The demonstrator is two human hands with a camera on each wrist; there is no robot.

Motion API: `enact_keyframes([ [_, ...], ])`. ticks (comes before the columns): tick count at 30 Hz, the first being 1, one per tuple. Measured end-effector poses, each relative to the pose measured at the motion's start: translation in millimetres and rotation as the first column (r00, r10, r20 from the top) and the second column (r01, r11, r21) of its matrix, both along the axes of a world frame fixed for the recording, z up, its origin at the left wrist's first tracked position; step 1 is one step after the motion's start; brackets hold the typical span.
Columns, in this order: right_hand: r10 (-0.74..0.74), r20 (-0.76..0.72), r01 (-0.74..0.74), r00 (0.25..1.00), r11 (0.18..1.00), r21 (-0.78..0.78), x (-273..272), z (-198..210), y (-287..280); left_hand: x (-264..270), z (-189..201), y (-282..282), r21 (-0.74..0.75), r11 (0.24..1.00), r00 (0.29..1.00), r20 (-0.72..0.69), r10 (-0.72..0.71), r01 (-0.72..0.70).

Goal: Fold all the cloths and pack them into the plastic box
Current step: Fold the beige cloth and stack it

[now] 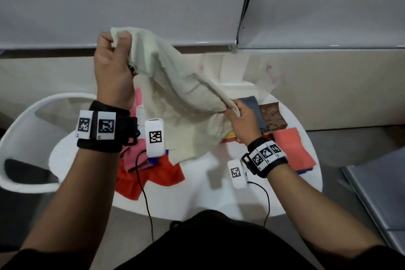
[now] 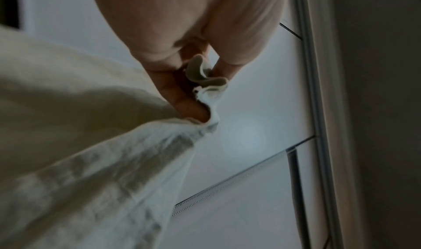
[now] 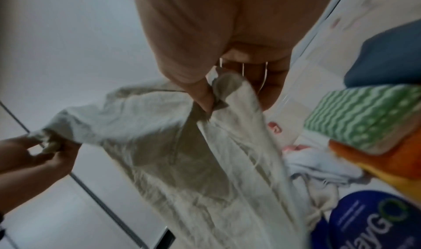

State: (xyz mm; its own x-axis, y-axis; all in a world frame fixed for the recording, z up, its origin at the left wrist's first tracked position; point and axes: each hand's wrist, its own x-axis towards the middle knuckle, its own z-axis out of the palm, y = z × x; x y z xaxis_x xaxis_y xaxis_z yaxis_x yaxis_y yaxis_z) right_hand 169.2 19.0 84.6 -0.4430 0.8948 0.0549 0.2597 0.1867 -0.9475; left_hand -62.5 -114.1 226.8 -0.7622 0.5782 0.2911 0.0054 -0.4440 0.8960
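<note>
A large cream cloth (image 1: pixel 175 94) hangs in the air over the white round table (image 1: pixel 197 193). My left hand (image 1: pixel 114 50) is raised high and pinches one corner of the cream cloth (image 2: pixel 205 80). Lower and to the right, my right hand (image 1: pixel 238 114) pinches another corner of the cream cloth (image 3: pixel 227 91); my left hand (image 3: pixel 41 155) also shows there. The clear plastic box (image 1: pixel 232 72) stands at the table's far edge, partly hidden by the cloth. Unfolded pink and red cloths (image 1: pixel 153 173) lie under my left wrist.
Folded cloths lie at the table's right: a blue-grey one (image 1: pixel 252 105), a brown patterned one (image 1: pixel 272 116) and a coral one (image 1: pixel 293 149). A white chair (image 1: pixel 26 138) stands to the left. A grey blind (image 1: pixel 131 2) hangs behind.
</note>
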Motion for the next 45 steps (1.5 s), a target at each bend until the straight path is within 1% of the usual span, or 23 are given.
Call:
enact_keyframes([
  [2,-0.063,-0.116,0.061,0.991,0.998,-0.020,22,13,8,11,7,6,-0.024,0.997,0.996,-0.056,0.069,-0.070],
  [6,-0.131,-0.260,0.127,0.957,0.991,-0.031,62,42,18,30,14,18,-0.009,0.995,0.995,0.014,0.099,-0.099],
  [8,-0.136,-0.301,0.120,0.944,0.990,-0.072,82,59,19,41,12,21,-0.057,0.994,0.989,0.112,0.101,-0.095],
  [9,-0.128,-0.321,0.102,0.938,0.990,-0.097,92,67,19,46,11,20,-0.045,0.997,0.977,0.202,0.068,-0.060],
  [10,-0.114,-0.353,0.070,0.929,0.989,-0.133,102,75,19,50,12,16,0.009,1.000,0.959,0.284,0.018,-0.021],
  [11,-0.103,-0.387,0.040,0.916,0.985,-0.167,113,85,16,53,12,12,0.066,0.998,0.951,0.308,-0.026,0.006],
  [12,-0.094,-0.424,0.013,0.901,0.982,-0.190,123,95,14,54,12,8,0.106,0.994,0.957,0.285,-0.053,0.023],
  [15,-0.102,-0.477,-0.005,0.873,0.976,-0.216,146,107,14,61,10,1,0.152,0.986,0.991,0.110,-0.080,0.063],
  [18,-0.130,-0.431,-0.007,0.893,0.953,-0.303,153,94,24,63,-4,3,0.135,0.978,0.978,0.107,-0.177,0.162],
  [21,-0.115,-0.327,-0.051,0.938,0.887,-0.459,149,63,30,56,-37,11,0.041,0.954,0.930,0.213,-0.300,0.298],
  [23,-0.021,-0.257,-0.121,0.966,0.844,-0.522,148,31,32,52,-69,14,-0.051,0.945,0.883,0.375,-0.283,0.324],
  [25,0.108,-0.102,-0.145,0.989,0.858,-0.492,148,-2,35,50,-102,11,-0.199,0.919,0.874,0.428,-0.230,0.340],
  [27,0.174,0.108,-0.116,0.979,0.906,-0.408,146,-26,37,56,-123,3,-0.371,0.879,0.924,0.342,-0.171,0.300],
  [29,0.108,0.299,-0.024,0.948,0.962,-0.273,140,-38,34,66,-129,-5,-0.516,0.838,0.980,0.171,-0.103,0.178],
  [31,0.050,0.402,0.004,0.914,0.991,-0.131,128,-35,27,78,-123,-8,-0.588,0.798,0.986,-0.011,-0.167,0.129],
  [32,0.070,0.394,-0.030,0.916,0.994,-0.106,120,-31,22,84,-117,-7,-0.610,0.783,0.970,-0.089,-0.225,0.126],
  [34,0.202,0.298,-0.173,0.933,0.977,-0.123,95,-14,8,94,-105,-3,-0.631,0.768,0.922,-0.222,-0.317,0.112],
  [35,0.267,0.251,-0.248,0.930,0.963,-0.103,81,-5,1,100,-98,0,-0.627,0.769,0.901,-0.253,-0.352,0.124],
  [37,0.342,0.214,-0.350,0.915,0.937,0.004,56,12,-10,112,-83,5,-0.614,0.768,0.864,-0.274,-0.422,0.180],
  [39,0.327,0.186,-0.357,0.927,0.920,0.160,35,26,-12,117,-70,8,-0.609,0.761,0.826,-0.296,-0.480,0.224],
  [41,0.275,0.171,-0.311,0.946,0.918,0.245,22,37,-10,112,-62,10,-0.593,0.787,0.797,-0.385,-0.465,0.173],
  [43,0.264,0.115,-0.283,0.958,0.935,0.215,17,44,-6,99,-61,9,-0.534,0.844,0.789,-0.491,-0.368,0.061],
  [45,0.266,0.012,-0.264,0.964,0.952,0.153,18,53,-4,90,-69,5,-0.459,0.887,0.772,-0.580,-0.261,-0.044],
])
